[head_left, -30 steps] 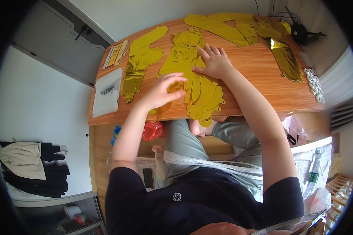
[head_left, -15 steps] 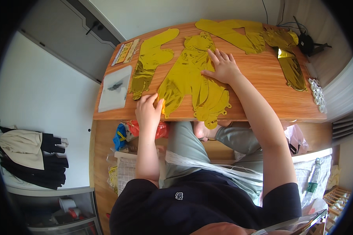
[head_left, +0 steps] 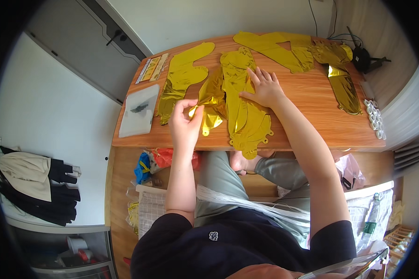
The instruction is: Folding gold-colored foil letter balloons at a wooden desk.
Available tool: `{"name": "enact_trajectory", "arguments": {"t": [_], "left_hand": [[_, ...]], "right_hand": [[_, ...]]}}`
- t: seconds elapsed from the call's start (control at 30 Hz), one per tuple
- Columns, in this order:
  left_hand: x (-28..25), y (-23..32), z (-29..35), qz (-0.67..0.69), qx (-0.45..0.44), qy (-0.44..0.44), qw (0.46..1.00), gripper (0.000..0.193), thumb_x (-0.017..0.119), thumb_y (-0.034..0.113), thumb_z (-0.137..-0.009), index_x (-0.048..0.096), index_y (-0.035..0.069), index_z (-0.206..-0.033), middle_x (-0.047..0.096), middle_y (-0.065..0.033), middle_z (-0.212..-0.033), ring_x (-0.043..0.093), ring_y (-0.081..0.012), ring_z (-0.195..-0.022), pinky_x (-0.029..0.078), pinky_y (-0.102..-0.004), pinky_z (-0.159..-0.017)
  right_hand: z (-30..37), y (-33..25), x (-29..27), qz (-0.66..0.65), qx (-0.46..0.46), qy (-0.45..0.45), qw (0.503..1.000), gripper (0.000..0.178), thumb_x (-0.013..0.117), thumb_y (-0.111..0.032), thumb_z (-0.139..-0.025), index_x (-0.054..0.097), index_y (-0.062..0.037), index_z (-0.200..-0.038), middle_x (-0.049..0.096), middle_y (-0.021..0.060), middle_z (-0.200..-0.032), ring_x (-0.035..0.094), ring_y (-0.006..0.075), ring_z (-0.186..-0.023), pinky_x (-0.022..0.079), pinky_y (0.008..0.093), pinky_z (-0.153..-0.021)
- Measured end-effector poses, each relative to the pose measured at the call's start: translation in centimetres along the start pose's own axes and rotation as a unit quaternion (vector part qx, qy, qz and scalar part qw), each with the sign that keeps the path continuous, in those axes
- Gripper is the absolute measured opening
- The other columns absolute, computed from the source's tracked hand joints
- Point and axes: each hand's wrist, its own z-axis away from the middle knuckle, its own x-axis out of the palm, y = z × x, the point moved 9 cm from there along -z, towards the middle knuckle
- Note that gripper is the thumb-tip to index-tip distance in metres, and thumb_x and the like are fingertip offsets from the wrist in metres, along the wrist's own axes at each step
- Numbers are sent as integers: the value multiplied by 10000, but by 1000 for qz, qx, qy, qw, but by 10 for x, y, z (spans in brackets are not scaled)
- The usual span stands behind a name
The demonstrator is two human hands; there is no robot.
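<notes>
A flat gold foil balloon (head_left: 239, 88) lies in the middle of the wooden table, its lower tabbed end hanging slightly over the front edge. My left hand (head_left: 185, 117) pinches the left part of this foil and holds it lifted and folded inward, creased and shiny. On its upper right side my right hand (head_left: 264, 87) rests flat with fingers spread. Left of it lies another flat gold foil balloon (head_left: 184, 69). At the back right is a gold foil balloon with an opening in it (head_left: 284, 46), and beside that a partly folded gold one (head_left: 342, 86).
On the table's (head_left: 302, 109) left are a clear plastic bag (head_left: 138, 111) with dark thin pieces and some printed cards (head_left: 152, 69). White ring-shaped rolls (head_left: 376, 120) line the right edge, below a black router (head_left: 362, 59). White strings (head_left: 246, 200) lie across my lap.
My left hand has moved up and inward, lifting and folding the left part of the middle foil balloon. My right hand keeps its place on the foil. The view has tilted slightly.
</notes>
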Motion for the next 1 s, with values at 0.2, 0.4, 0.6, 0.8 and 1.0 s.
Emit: {"name": "enact_trajectory", "arguments": {"t": [0.2, 0.4, 0.6, 0.8, 1.0], "left_hand": [[70, 48, -17, -56, 12, -174, 983, 630, 843, 52, -831, 544, 50, -1386, 647, -170, -1321, 704, -164, -974, 590, -292, -756], [152, 9, -15, 253, -187, -372, 873, 642, 735, 181, -971, 421, 101, -1525, 553, -168, -1448, 684, -163, -1002, 564, -361, -964], [94, -94, -87, 56, -166, -236, 956, 432, 607, 270, -1049, 545, 62, -1423, 633, -153, -1328, 659, -208, -1090, 536, -366, -1006], [116, -75, -63, -269, 109, -378, 879, 597, 666, 414, -995, 540, 81, -1475, 513, -122, -1544, 442, -315, -1457, 372, -455, -1193], [143, -75, -54, -299, 183, -442, 826, 821, 582, 587, -995, 368, 67, -1594, 377, -159, -1641, 298, -312, -1547, 257, -459, -1261]], "right_hand": [[-2, -1, 3, 2, -3, -31, 1000, 1100, 463, -861, -873, 165, -166, -1672, 254, 189, -1693, 191, 330, -1583, 141, 542, -1276], [-14, 9, 21, 35, -11, -27, 999, 924, 487, -691, -968, 140, -209, -1675, 254, 177, -1697, 228, 324, -1574, 169, 561, -1267], [-28, -2, 36, 73, -19, -49, 996, 608, 317, -264, -1108, 106, -257, -1677, 260, 142, -1702, 284, 294, -1556, 235, 576, -1248], [-26, 10, 39, 75, -13, -26, 997, 581, 346, -273, -1098, 183, -227, -1654, 288, 134, -1693, 290, 288, -1554, 243, 575, -1245], [-31, 27, 44, 63, -13, 92, 994, 370, 443, -346, -1085, 442, -166, -1408, 427, 115, -1623, 423, 268, -1488, 328, 555, -1206]]}}
